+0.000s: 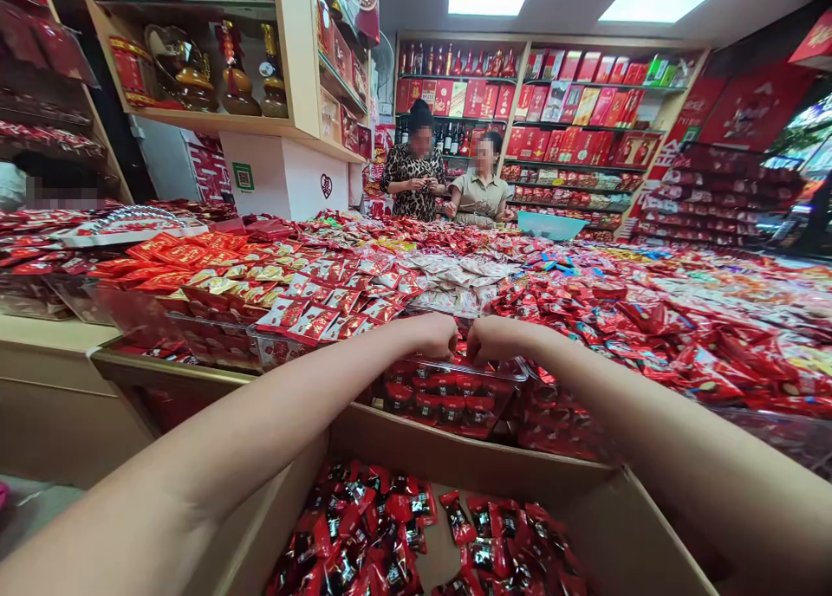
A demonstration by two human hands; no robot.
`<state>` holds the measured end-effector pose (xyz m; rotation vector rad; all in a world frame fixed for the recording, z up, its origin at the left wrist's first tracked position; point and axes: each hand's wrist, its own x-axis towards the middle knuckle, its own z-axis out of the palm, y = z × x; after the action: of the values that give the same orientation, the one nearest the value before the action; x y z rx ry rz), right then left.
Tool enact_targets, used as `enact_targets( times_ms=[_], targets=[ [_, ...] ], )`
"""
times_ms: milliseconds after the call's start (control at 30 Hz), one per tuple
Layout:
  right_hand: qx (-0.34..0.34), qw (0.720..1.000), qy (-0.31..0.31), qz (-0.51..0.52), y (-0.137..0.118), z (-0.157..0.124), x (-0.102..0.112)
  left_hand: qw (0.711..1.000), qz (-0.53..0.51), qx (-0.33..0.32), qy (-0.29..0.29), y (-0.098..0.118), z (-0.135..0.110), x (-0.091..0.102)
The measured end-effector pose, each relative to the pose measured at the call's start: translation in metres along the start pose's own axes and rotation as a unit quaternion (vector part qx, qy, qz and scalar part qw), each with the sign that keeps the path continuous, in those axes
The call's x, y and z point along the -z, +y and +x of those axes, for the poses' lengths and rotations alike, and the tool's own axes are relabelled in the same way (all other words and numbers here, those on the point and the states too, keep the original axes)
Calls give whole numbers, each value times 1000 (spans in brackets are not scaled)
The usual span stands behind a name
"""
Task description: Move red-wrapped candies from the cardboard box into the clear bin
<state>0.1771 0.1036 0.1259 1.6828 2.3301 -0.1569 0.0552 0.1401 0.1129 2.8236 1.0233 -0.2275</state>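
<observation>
My left hand [440,336] and my right hand [482,340] are side by side, a small gap between them, at the top of a clear plastic bin [513,372]. Fingers on both are curled inward; what they hold, if anything, is hidden. Red-and-black wrapped candies [448,410] show through the bin's front wall. Below my forearms stands an open cardboard box [481,466], with more red-and-black wrapped candies [370,527] over its bottom. A strip of bare cardboard shows between two groups of them.
Bins of red-and-white packets [312,319], orange-red packets [188,254] and white packets [461,275] surround the hands. Loose red packets [650,327] spread rightward. Two people [416,171] stand behind the display, near a teal basin [551,224]. Shelves [520,80] line the back wall; a cabinet [295,68] juts out at left.
</observation>
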Motion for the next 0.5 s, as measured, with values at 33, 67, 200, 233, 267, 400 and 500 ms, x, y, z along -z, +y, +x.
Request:
enact_targets(
  times_ms=[33, 67, 200, 233, 267, 400, 500],
  targets=[
    [2, 1000, -3, 2, -1, 1, -1, 1000, -5, -3, 0, -1, 0, 0],
    [2, 1000, -3, 5, -1, 2, -2, 1000, -10, -6, 2, -3, -1, 2],
    [0, 1000, 2, 23, 1, 4, -5, 999, -28, -21, 5, -11, -12, 15],
    [0, 1000, 4, 29, 2, 4, -5, 999, -31, -25, -2, -13, -16, 19],
    [-1, 999, 8, 34, 3, 3, -5, 999, -34, -29, -14, -16, -21, 24],
    [4, 998, 56, 41, 4, -1, -2, 995, -38, -34, -84, -21, -31, 32],
    [38, 994, 89, 54, -3, -5, 3, 994, -29, -27, -104, -19, -30, 30]
  ],
)
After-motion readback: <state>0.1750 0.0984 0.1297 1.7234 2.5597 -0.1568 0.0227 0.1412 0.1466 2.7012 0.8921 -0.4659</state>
